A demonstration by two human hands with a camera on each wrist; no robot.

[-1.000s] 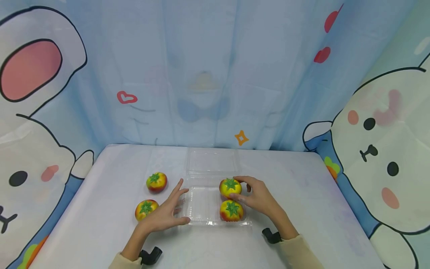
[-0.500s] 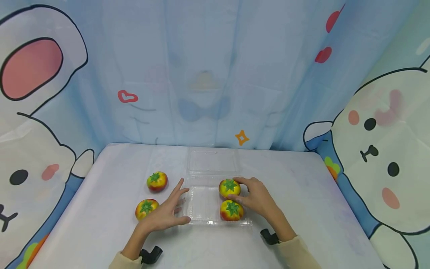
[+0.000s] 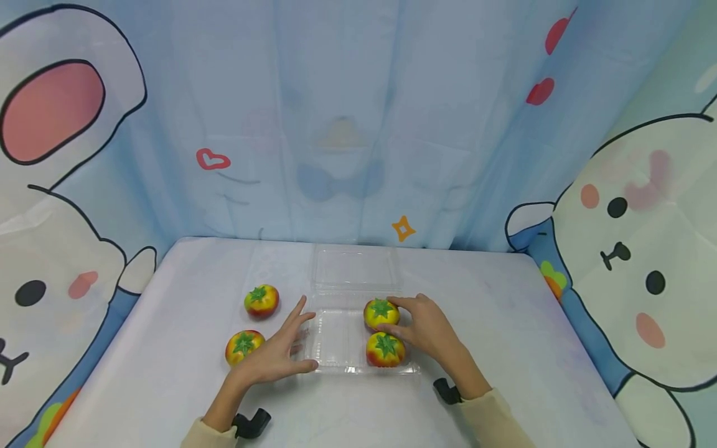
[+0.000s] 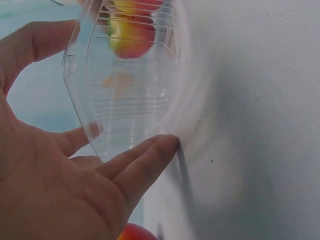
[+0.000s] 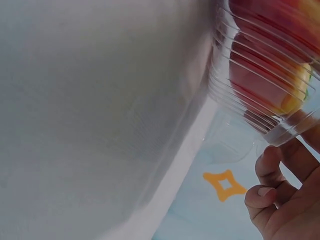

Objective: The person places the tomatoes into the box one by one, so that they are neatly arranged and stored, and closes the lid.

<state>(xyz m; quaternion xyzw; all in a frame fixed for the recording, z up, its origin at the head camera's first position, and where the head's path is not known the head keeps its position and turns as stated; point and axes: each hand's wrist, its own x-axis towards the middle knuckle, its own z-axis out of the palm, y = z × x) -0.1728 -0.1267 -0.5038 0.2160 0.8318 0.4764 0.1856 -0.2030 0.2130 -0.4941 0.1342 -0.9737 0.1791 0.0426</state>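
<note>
An opened clear plastic clamshell box (image 3: 338, 348) lies on the table with two red-and-yellow, tomato-like fruits in its right half. My right hand (image 3: 431, 330) holds the farther fruit (image 3: 381, 314) between thumb and index finger. The nearer fruit (image 3: 385, 350) sits just below the thumb. In the right wrist view, other fingers of the right hand (image 5: 290, 190) curl outside the box wall. My left hand (image 3: 274, 354) is spread along the box's left side, thumb at the near corner. The left wrist view has its fingertips (image 4: 167, 145) low against the ribbed box wall (image 4: 130, 105).
Two more such fruits, a far one (image 3: 261, 302) and a near one (image 3: 244, 347), lie left of the box, the near one partly behind my left hand. The clear lid (image 3: 355, 267) lies folded back toward the curtain (image 3: 336, 81) behind the white-covered table (image 3: 504, 323).
My right hand and the fruit it holds have shifted slightly left inside the box. The left hand stays in place.
</note>
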